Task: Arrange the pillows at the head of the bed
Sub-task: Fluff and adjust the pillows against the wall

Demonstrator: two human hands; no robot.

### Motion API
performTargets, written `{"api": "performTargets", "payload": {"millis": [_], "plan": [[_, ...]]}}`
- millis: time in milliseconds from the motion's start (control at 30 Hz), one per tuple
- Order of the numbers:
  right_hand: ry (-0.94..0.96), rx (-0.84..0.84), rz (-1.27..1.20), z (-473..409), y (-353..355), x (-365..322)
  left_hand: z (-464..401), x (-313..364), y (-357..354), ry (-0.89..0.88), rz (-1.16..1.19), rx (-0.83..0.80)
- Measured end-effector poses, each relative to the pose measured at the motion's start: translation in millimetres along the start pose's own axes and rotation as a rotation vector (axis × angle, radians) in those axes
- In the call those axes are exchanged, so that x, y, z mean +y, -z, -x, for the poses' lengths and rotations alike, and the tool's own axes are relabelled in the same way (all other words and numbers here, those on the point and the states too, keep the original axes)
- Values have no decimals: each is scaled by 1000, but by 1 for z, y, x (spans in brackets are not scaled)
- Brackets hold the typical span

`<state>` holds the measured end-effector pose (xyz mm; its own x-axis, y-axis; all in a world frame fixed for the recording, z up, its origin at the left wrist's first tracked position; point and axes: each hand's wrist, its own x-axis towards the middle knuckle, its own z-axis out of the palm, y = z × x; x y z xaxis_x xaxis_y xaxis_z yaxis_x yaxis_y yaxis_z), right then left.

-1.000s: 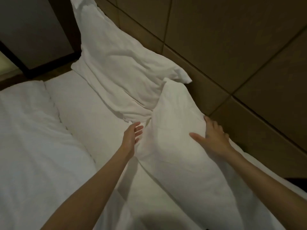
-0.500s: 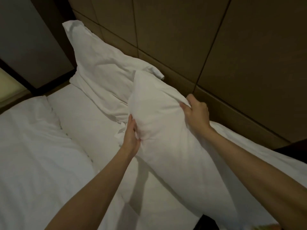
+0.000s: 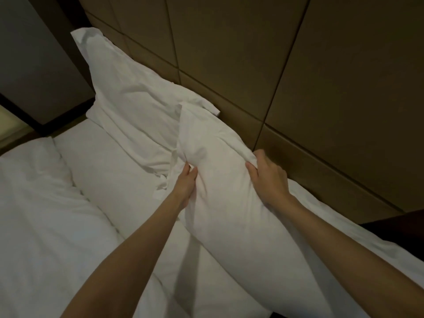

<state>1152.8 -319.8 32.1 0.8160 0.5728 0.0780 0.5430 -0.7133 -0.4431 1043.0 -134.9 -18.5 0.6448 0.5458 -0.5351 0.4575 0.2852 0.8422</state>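
Your left hand [image 3: 187, 182] and right hand [image 3: 267, 177] now pinch the near pillow [image 3: 229, 203] by its two long edges, where a second ago they only rested open against it. It leans toward the panelled headboard [image 3: 298, 76], its top corner overlapping the far pillow [image 3: 135, 106]. Seating it upright looks next.

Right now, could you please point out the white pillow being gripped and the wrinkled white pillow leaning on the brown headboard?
gripped white pillow [image 3: 229, 203], head view, front face.
wrinkled white pillow [image 3: 133, 95], head view, middle.
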Motion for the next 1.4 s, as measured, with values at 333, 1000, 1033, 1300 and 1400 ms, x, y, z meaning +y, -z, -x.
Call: {"api": "performTargets", "payload": {"millis": [333,1000,1033,1300,1400], "plan": [[149,181,199,20,14,-26,16,-12,17,-49,264,464],[1031,-137,648,-123,-89,-113,-69,-82,125,183,-148,359],[1043,-113,659,-125,-92,-110,-75,-80,122,196,-204,286],[928,-62,261,-118,-104,-101,-116,-51,102,155,-274,-154],[911,48,117,-116,-89,-104,-114,-61,107,160,-282,-246]]}}
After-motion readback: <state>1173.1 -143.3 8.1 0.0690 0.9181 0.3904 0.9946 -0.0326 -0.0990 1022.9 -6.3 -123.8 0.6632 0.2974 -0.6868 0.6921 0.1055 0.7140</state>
